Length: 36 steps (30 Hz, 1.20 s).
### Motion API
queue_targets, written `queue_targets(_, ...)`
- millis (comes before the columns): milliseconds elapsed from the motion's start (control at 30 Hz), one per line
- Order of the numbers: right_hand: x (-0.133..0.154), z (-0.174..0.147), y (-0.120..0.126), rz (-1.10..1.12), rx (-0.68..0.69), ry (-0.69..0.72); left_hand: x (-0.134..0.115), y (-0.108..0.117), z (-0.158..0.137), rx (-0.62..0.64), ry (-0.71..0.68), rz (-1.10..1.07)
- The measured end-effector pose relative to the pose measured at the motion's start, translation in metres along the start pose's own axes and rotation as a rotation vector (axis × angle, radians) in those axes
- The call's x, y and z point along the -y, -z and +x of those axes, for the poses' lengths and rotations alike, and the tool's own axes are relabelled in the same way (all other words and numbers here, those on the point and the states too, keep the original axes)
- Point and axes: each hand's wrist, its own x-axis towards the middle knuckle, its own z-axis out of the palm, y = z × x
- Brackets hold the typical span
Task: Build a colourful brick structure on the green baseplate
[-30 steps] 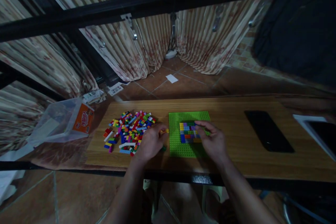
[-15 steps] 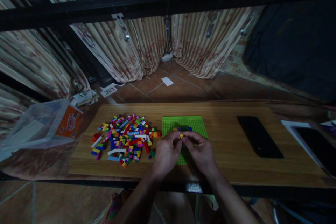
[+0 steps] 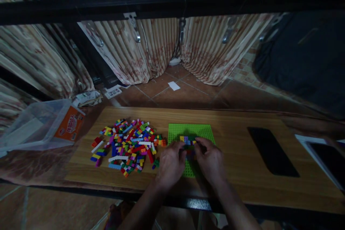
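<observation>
A light green studded baseplate lies on the wooden tabletop, partly covered by my hands. On it stands a low build of coloured toy bricks, with yellow, lilac, blue and green showing along its far side. My left hand is curled at the build's left side, thumb and fingers closed; anything between them is hidden. At the right end, my right hand pinches what looks like a small yellow toy brick against the build. The build's near part is dark and partly covered by fingers.
Left of the baseplate spreads a pile of loose toy bricks. A black phone-like slab lies on the wooden table to the right. A clear plastic box with an orange label stands beyond the table's left end.
Both hands have come apart slightly and lowered to the brick build. The yellow brick, earlier held between both hands' fingertips, is now at the build's right end. The view has shifted slightly.
</observation>
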Motion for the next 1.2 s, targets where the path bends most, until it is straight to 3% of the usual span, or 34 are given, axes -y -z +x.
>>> queue_targets(300,0.006,-0.004,-0.010,-0.235,-0.001,0.159,-0.003,-0.005,-0.001,0.101,-0.071,0.073)
queue_targets(633,-0.001,0.001,-0.009,-0.237,0.045,0.204,-0.004,-0.006,-0.001,0.143,-0.037,0.091)
queue_targets(800,-0.003,0.003,-0.005,-0.150,0.047,0.148,-0.001,-0.005,-0.003,0.125,-0.055,0.084)
queue_targets(967,-0.010,0.005,0.003,0.036,-0.009,-0.019,-0.001,-0.003,-0.003,0.114,-0.029,0.085)
queue_targets(1200,-0.018,0.010,-0.005,0.156,-0.013,-0.120,-0.001,-0.007,-0.005,0.139,-0.088,0.138)
